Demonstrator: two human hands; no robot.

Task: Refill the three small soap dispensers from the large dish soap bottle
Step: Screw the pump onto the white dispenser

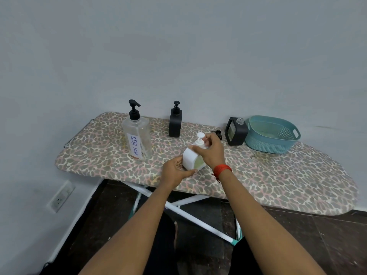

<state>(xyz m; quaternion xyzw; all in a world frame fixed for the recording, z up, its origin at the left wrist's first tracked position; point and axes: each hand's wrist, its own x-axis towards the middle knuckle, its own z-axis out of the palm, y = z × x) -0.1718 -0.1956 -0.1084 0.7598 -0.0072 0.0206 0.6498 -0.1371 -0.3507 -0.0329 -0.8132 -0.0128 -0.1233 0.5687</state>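
Head view: leopard-print ironing board (258, 175), grey wall (178, 46)

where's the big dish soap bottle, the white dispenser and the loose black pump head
dish soap bottle (137, 144): head view, on its paper label.
white dispenser (189, 158): head view, on its white side wall.
loose black pump head (218, 133): head view, on its black top, lying on the board behind the right hand.

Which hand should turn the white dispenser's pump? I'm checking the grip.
Probably the right hand: its fingers already close around the pump, while the left hand steadies the white dispenser.
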